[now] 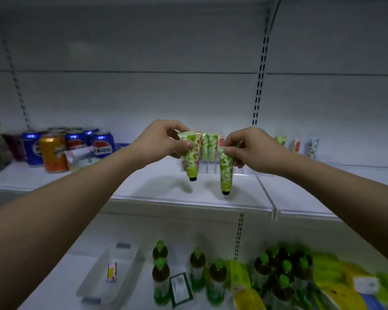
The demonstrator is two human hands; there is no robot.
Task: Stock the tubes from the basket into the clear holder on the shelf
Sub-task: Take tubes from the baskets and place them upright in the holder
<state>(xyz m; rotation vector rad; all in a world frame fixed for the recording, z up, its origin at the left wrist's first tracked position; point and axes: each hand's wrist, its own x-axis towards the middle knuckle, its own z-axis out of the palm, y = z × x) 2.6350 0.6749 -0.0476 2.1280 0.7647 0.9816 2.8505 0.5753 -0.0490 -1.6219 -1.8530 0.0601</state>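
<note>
The clear holder at the back of the shelf is hard to make out: only its pale lower front shows between the two hands, and its edges blend into the white shelf. The tubes standing in it are partly covered by the hands, so their count cannot be told. Further tubes right of the holder are small and blurred (their print is unreadable). The lower shelf is smeared by motion at its right end, and both forearms run out of the picture at the bottom corners.

In front of the holder, the left hand pinches the crimped top of a green leaf-patterned tube between thumb and fingers, the black cap hanging down, clear of the shelf. The right hand pinches a second green tube the same way; this one hangs a little lower, just right of the first, the two not touching. Both hands are raised at the holder's height, arms stretched forward, knuckles up, fingers curled about the tube tops.

Left of the holder stand soda cans, blue and orange. Below the holder, on the lower shelf, lies a clear basket with one small tube in it, beside green-capped bottles.
</note>
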